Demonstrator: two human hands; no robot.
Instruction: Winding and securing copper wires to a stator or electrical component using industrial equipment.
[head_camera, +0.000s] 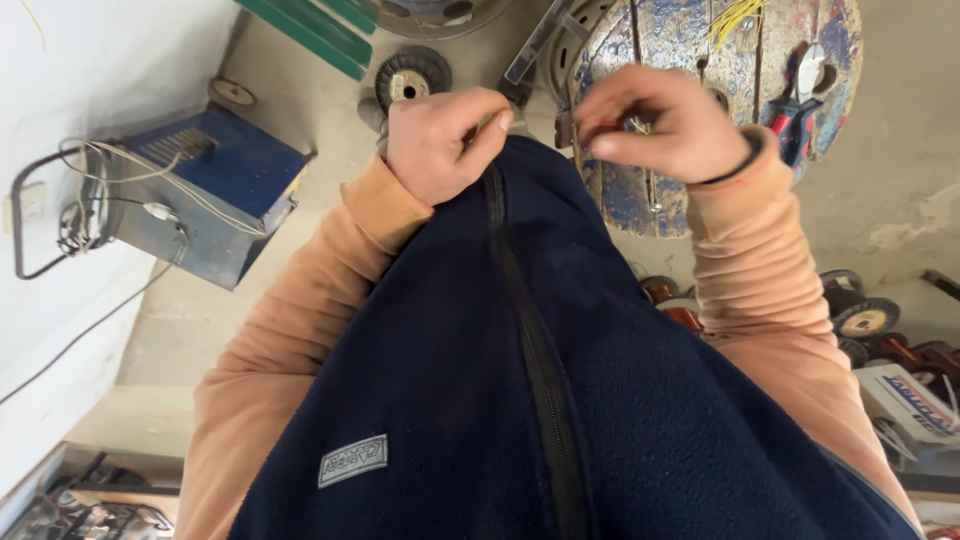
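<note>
My left hand (440, 140) is closed in a pinch on a small grey metal piece (508, 121) just above the collar of my dark blue zipped fleece (450, 380). Close beside it, my right hand (665, 120) pinches a small reddish-brown part (603, 131) with a bit of metal showing. The two hands nearly touch. Both are held over a round wooden spool top (700, 50) with worn blue paint. What the small parts are cannot be made out; the fingers hide most of them.
Red-handled pliers (797, 112) and yellow wires (737, 18) lie on the spool top. A blue metal box with cables (205, 190) stands by the white wall at left. Grinding discs (412, 74) lie on the floor, with more discs and boxes at right (868, 320).
</note>
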